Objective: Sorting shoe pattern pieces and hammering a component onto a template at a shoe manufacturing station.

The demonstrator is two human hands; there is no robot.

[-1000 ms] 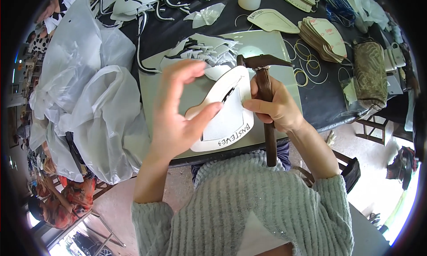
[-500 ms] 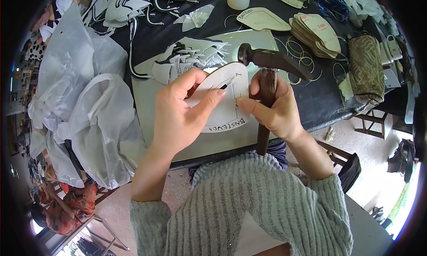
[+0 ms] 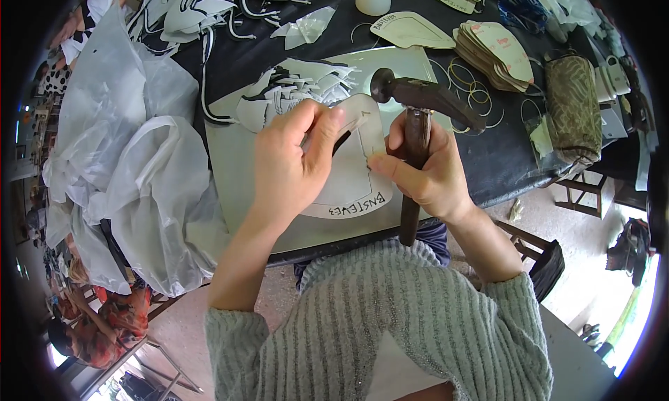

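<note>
One hammer (image 3: 417,135) is gripped in the right hand (image 3: 433,174), whose thumb rests on a pale template (image 3: 343,186) at frame centre; the left hand (image 3: 294,163) is pinched closed over the template's left side, any contents hidden.

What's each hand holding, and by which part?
Right hand: dark, wooden-handled hammer, by its upper handle; thumb on right edge of flat, curved white panel. Left hand: over the panel's left side, hold unclear.

a wooden stool (image 3: 600,192) stands at three o'clock, bright light (image 3: 631,337) shows at four, pale floor (image 3: 279,289) at seven.
</note>
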